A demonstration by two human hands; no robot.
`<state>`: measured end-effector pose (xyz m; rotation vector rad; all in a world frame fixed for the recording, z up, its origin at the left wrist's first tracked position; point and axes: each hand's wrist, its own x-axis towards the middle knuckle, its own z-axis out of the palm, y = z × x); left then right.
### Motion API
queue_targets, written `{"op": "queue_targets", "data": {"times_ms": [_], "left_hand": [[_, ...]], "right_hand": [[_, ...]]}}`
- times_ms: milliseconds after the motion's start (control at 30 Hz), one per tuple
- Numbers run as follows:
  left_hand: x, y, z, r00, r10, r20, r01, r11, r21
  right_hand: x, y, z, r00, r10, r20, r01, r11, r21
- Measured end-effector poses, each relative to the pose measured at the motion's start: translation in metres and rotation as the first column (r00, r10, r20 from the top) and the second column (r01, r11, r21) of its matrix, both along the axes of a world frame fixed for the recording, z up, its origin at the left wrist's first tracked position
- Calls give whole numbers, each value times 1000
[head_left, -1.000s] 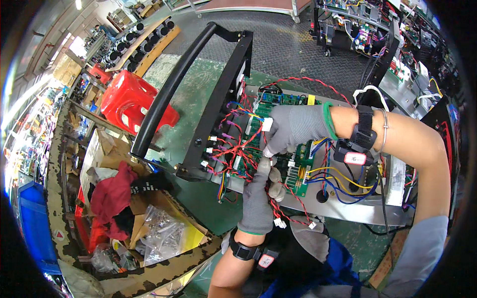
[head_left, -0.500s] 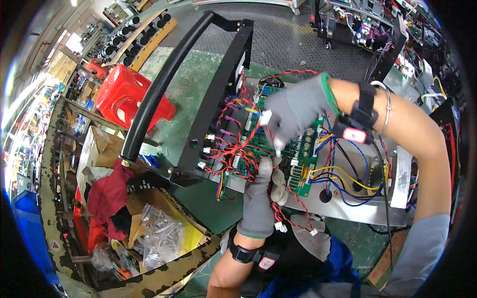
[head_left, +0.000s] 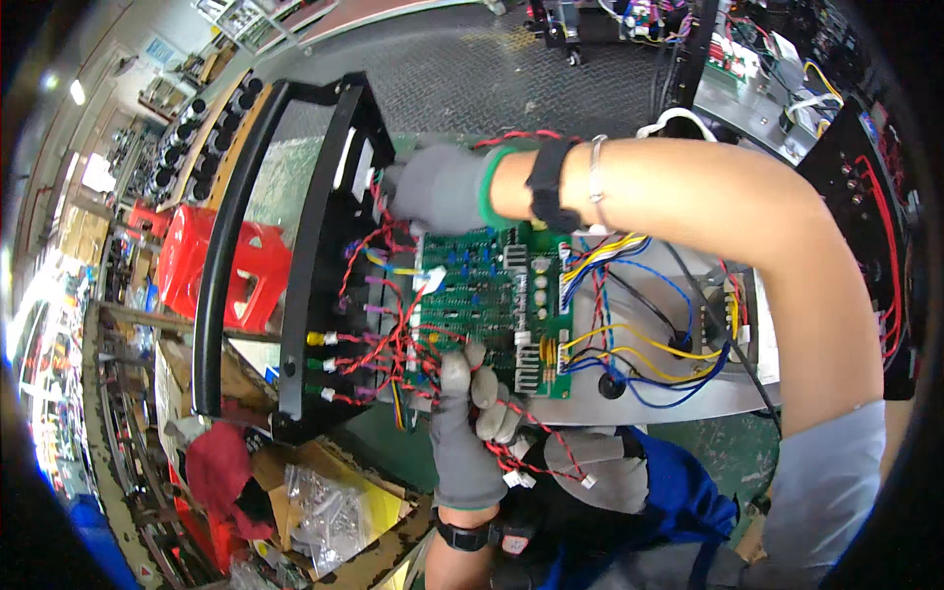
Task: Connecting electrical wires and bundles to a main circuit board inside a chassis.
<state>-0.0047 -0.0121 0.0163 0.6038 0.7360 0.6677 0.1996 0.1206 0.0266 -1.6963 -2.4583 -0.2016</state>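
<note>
My left hand (head_left: 470, 423), in a grey work glove, is closed around a bunch of twisted red-and-black wires (head_left: 536, 418) at the near edge of a green circuit board (head_left: 467, 295). White plugs (head_left: 519, 479) on the wire ends hang below the fingers. My right hand (head_left: 438, 187), gloved too, reaches across to the far end of the black front panel (head_left: 320, 256), beside the wires there. Its fingertips are hidden and blurred, so any hold is unclear. More red wires (head_left: 393, 349) run from the panel over the board's left side.
A black bar handle (head_left: 236, 236) stands out from the panel. Yellow and blue wires (head_left: 639, 344) leave the board's right side over a metal plate (head_left: 659, 401). At the left are a red stool (head_left: 182, 265) and a box with a plastic bag (head_left: 329, 501).
My right hand has moved from above the middle of the board to the panel's far end, uncovering the board. My left hand keeps the wires. The whole view has shifted.
</note>
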Motion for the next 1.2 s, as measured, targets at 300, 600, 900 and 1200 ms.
{"op": "queue_targets", "data": {"times_ms": [300,600,900,1200], "left_hand": [[1,0,-9,982,22,188,-6,997,-81],[5,-1,-1,989,-23,149,37,995,-93],[6,-3,1,985,16,175,1,995,-96],[-1,1,-2,989,-44,138,56,995,-87]], "right_hand": [[-4,21,11,993,-16,113,45,963,-264],[-9,28,8,975,-15,219,75,961,-266],[-4,25,14,984,10,177,45,952,-303],[-8,18,24,980,66,189,-11,960,-280]]}}
